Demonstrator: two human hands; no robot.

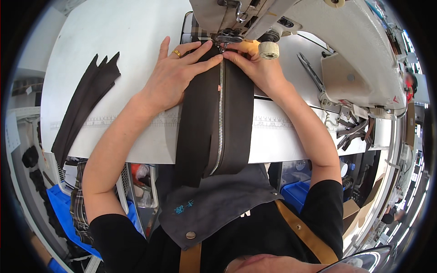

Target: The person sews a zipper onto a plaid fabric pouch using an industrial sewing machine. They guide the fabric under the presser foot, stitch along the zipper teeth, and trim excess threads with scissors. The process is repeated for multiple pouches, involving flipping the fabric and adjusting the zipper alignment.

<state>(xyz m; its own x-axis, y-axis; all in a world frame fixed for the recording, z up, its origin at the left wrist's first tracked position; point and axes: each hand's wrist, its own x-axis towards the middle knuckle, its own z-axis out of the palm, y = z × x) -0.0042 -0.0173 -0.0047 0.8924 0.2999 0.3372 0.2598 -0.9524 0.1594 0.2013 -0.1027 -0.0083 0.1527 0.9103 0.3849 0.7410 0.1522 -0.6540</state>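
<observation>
Your left hand (175, 75) lies on the dark cloth (195, 123), just left of the metal zipper (221, 123). Its fingers are spread out; the thumb reaches to the upper part of the zipper, and the index fingertip lies just beside the sewing machine's (337, 32) presser foot area. A gold-coloured ring (177, 53) sits on one of its fingers.

Your right hand (261, 68) comes in from the other side. Thumb and index finger converge at the upper end of the zipper, near the needle area; whether they pinch it or only press, you cannot tell from this view.

Position of work: the cloth lies lengthwise on the white table (114, 32), upper end under the machine head, lower end hanging past the near edge above your grey apron (218, 202). The zipper teeth run along it, slightly bowed, with a small pinkish patch (219, 88) beside them.

Surroundings: dark fabric strips (88, 98) lie to the left, well apart from the work. A printed scale (154, 121) crosses the table. To the right, a slim metal tool (310, 72) rests beside the machine, and small scraps (355, 132) lie nearer you. Below the table on the right: a blue bin (293, 194).
</observation>
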